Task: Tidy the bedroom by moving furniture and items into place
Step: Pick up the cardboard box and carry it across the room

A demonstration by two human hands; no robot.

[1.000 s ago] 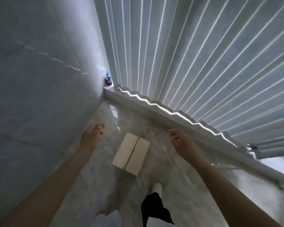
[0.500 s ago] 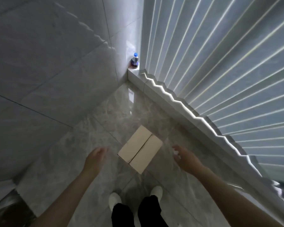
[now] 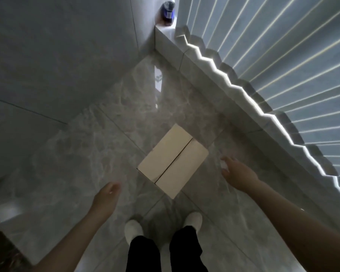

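**Head view: closed box on the floor between two reaching hands**

Head-camera picture, looking straight down, shows a person standing on a glossy marbled floor (image 3: pixel 82 158) with a cardboard box (image 3: pixel 174 160) lying just ahead of the feet. The box sits flat, its top flaps closed along a centre seam, turned at an angle to the tile joints. Neither hand touches it. The left hand (image 3: pixel 106 195) hangs to the box's left, near its lower corner, holding nothing; blur hides how its fingers lie. The right hand (image 3: pixel 237 172) reaches out on the box's right side, fingers spread and loose, also holding nothing. White shoes (image 3: pixel 133 229) and black trouser legs (image 3: pixel 141 254) fill the bottom centre. A low tiled ledge (image 3: pixel 186 57) runs diagonally from the top toward the right edge, with pleated blinds (image 3: pixel 283 55) hanging over it and bright light along their zigzag hem. At the ledge's far end, in the corner by the grey tiled wall (image 3: pixel 57 55), stands a bottle (image 3: pixel 167 11), well apart from the box.
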